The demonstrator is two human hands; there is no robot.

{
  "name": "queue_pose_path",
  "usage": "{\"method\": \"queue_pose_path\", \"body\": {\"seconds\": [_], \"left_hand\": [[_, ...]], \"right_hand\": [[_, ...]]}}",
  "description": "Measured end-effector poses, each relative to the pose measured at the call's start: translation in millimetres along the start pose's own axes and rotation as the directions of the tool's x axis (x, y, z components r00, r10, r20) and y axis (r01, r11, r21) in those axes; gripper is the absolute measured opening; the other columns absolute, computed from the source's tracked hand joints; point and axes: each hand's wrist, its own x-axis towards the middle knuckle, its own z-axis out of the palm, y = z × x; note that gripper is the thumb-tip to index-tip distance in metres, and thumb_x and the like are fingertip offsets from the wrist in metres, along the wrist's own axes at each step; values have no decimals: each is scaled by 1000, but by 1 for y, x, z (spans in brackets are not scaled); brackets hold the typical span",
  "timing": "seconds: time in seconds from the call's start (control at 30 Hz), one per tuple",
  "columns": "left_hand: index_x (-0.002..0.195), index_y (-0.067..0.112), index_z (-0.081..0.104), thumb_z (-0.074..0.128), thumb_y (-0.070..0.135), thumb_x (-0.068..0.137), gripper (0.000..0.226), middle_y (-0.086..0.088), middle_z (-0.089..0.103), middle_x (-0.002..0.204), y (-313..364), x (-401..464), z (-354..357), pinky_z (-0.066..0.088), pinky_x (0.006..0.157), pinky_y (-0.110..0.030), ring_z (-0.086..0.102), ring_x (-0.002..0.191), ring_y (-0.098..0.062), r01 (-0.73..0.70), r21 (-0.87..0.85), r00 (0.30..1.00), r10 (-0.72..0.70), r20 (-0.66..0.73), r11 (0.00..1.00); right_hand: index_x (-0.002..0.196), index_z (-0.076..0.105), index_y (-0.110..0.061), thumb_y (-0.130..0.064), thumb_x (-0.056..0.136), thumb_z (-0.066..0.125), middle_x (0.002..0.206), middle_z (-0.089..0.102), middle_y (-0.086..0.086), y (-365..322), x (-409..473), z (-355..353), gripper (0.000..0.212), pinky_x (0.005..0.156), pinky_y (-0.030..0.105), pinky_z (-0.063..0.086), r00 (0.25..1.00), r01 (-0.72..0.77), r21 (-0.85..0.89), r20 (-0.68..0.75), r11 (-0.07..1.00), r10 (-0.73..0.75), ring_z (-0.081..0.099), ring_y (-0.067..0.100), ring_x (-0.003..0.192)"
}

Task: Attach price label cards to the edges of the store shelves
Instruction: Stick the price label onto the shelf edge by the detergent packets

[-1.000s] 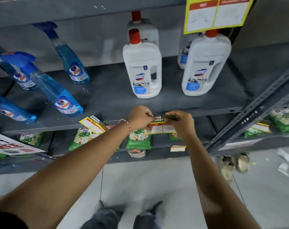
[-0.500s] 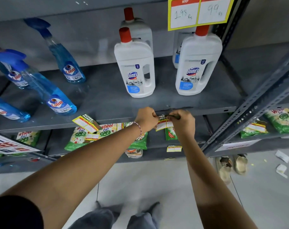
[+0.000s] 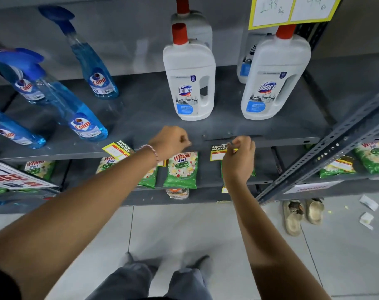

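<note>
At frame centre, the right hand (image 3: 238,158) pinched the yellow paper price card (image 3: 216,153) against the grey metal shelf edge (image 3: 277,141). The left hand (image 3: 170,144) hovered beside it, loosely fisted and empty. The card appeared light and flexible; grip its top margin.

Both hands are at the front edge of the grey shelf (image 3: 260,140). The right hand (image 3: 238,161) pinches the top of a yellow price card (image 3: 217,152) that hangs from the edge. The left hand (image 3: 170,142) is closed in a loose fist just beside, not touching the card. A second card (image 3: 117,149) hangs tilted to the left. White Domex bottles (image 3: 189,83) and blue Colin sprays (image 3: 84,124) stand above
</note>
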Motion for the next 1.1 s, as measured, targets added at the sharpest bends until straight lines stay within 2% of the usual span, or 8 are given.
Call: {"method": "queue_pose_path", "body": {"seconds": [0.07, 0.2, 0.3, 0.43, 0.63, 0.73, 0.87, 1.1], "left_hand": [[91, 11, 75, 73, 21, 82, 14, -5, 77, 97, -33, -6, -29, 53, 88, -29, 68, 86, -16, 23, 55, 1000, -23, -8, 998], [111, 6, 70, 80, 20, 75, 39, -12, 73, 112, -96, -24, -70, 47, 89, -27, 67, 102, -25, 155, 151, 987, -161, 28, 976], [107, 4, 72, 79, 12, 74, 35, -15, 74, 108, -127, -34, -75, 48, 85, -27, 68, 100, -28, 203, 136, 978, -208, 18, 970], [98, 4, 75, 80, 14, 73, 27, -18, 75, 98, -152, -38, -70, 49, 78, -30, 68, 93, -32, 157, 116, 987, -151, -59, 981], [93, 4, 77, 76, 12, 76, 19, -17, 75, 90, -171, -47, -66, 50, 73, -29, 66, 83, -23, 25, -17, 996, -27, -88, 1000], [87, 4, 77, 76, 8, 75, 13, -15, 75, 84, -192, -67, -69, 41, 58, -9, 59, 72, -11, -14, -177, 997, 1, -76, 984], [83, 8, 76, 80, 15, 72, 13, -15, 74, 77, -259, -108, -71, 52, 65, -33, 57, 67, -9, 62, -403, 971, -148, -187, 913], [96, 10, 68, 70, 34, 84, 27, -9, 75, 89, -365, -146, -85, 49, 71, -29, 69, 84, -23, 271, -480, 877, -420, -234, 835]], "right_hand": [[98, 56, -19, -10, 93, 59, 111, 57, 4, -11, -12, 12, 11, 62, 30, 37, 994, 42, 24, 99, 999, -44, 59, 23, 86], [108, 64, -16, -9, 93, 60, 115, 60, 8, -31, -38, 39, 17, 73, 27, 43, 952, 188, 38, 238, 981, -191, 60, 24, 97], [111, 66, -14, -5, 91, 59, 115, 63, 11, -43, -57, 63, 23, 85, 37, 52, 896, 319, 27, 316, 947, -311, 60, 29, 103], [121, 64, -17, -9, 88, 64, 122, 63, 10, -62, -82, 94, 34, 94, 49, 50, 810, 366, 13, 489, 931, -325, 58, 31, 111], [117, 68, -19, -24, 85, 71, 118, 66, 8, -93, -115, 135, 32, 93, 42, 51, 722, 449, -3, 590, 893, -361, 59, 31, 108], [101, 74, -20, -20, 82, 73, 100, 74, 6, -99, -133, 149, 19, 81, 38, 52, 734, 352, 56, 602, 934, -313, 66, 28, 93], [97, 75, -19, -13, 80, 77, 90, 77, -1, -134, -169, 170, 18, 76, 27, 53, 791, 124, 190, 573, 974, -212, 70, 12, 82], [94, 74, -23, -28, 84, 73, 91, 78, -6, -197, -229, 254, 11, 79, 32, 57, 728, 262, 72, 640, 962, -247, 71, 13, 85]]}}
